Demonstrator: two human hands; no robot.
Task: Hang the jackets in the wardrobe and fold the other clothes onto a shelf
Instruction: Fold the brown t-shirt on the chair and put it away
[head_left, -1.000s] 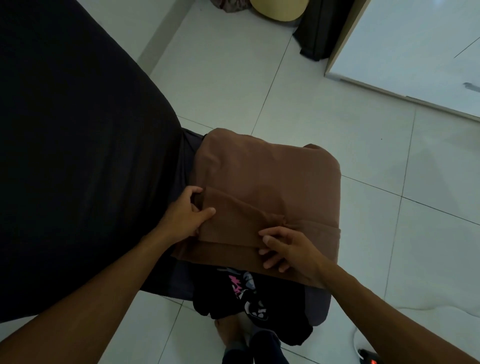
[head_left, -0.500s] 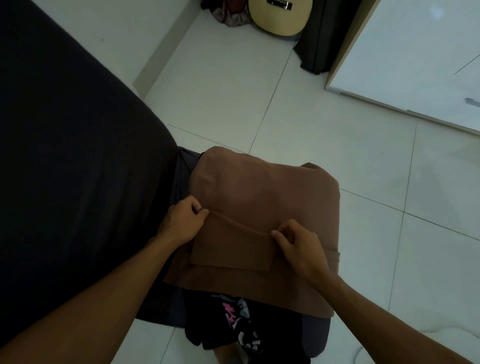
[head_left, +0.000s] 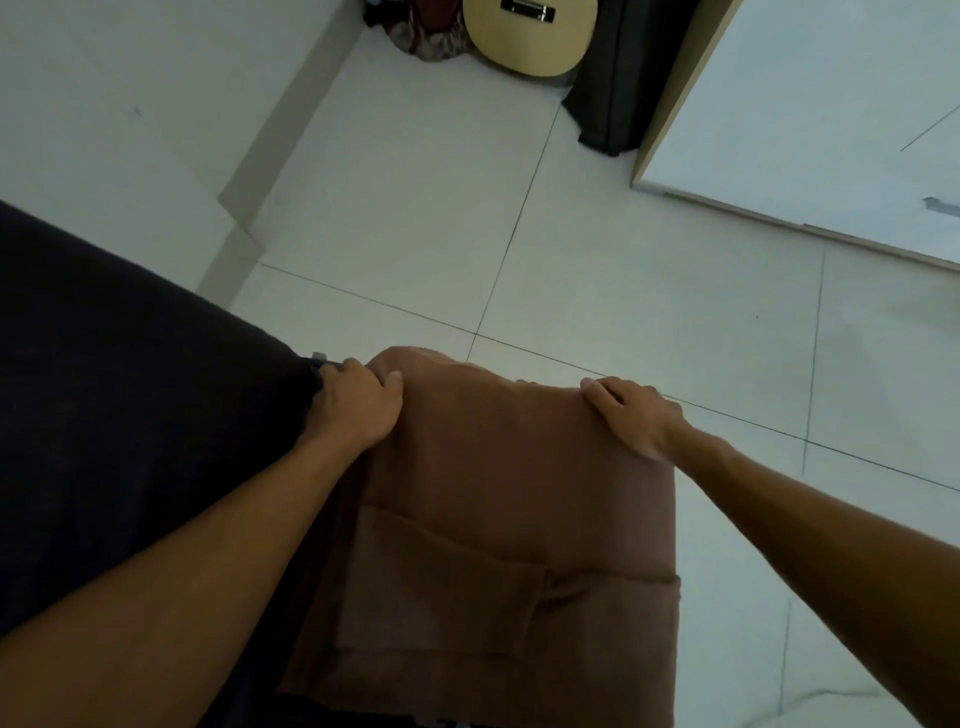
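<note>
Head view: partly folded brown cloth garment (head_left: 509, 499) lies just in front, long axis running near to far, both hands at its far edge. Left hand (head_left: 358, 408) grips the far-left corner, right hand (head_left: 631, 415) grips the far-right corner, fingers curled over the edge. Next probably fold toward near.

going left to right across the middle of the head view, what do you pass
dark fabric surface → left hand → brown garment → right hand → white tiled floor
</note>
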